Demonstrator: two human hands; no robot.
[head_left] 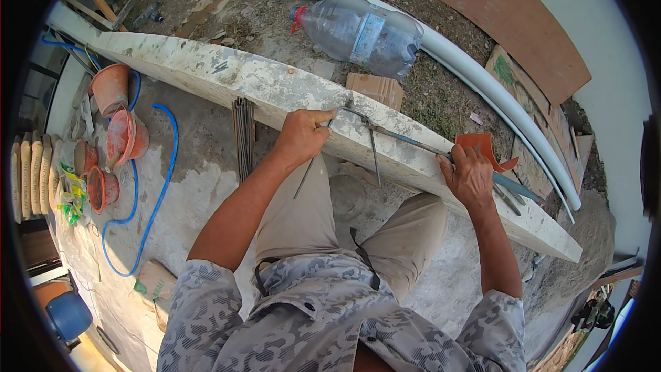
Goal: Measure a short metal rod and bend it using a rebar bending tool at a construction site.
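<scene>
Head view was taken looking down on a seated person in a patterned grey shirt and beige trousers. At the centre of the frame the left hand (303,136) was seen closed around a thin steel rod (308,172), with the fingers curled over it at the near edge of a long plank (227,69). Right of centre, the right hand (469,178) was seen wrapped tightly round the handle of a bending tool (413,143). The tool's long axis was laid along the plank, running from the right hand up and to the left, with its head pointed toward the left hand and ending just beside it. The rod was bent: one leg hung down and to the left below the left hand, and another short leg dropped beside the tool's head. The plank itself crossed the frame on a slant from upper left to lower right. A bundle of rods (242,136) was leaned against the plank just left of the left hand. A large plastic bottle (361,34) was lying on the ground above the plank, and orange pots (117,124) were standing at the left.
</scene>
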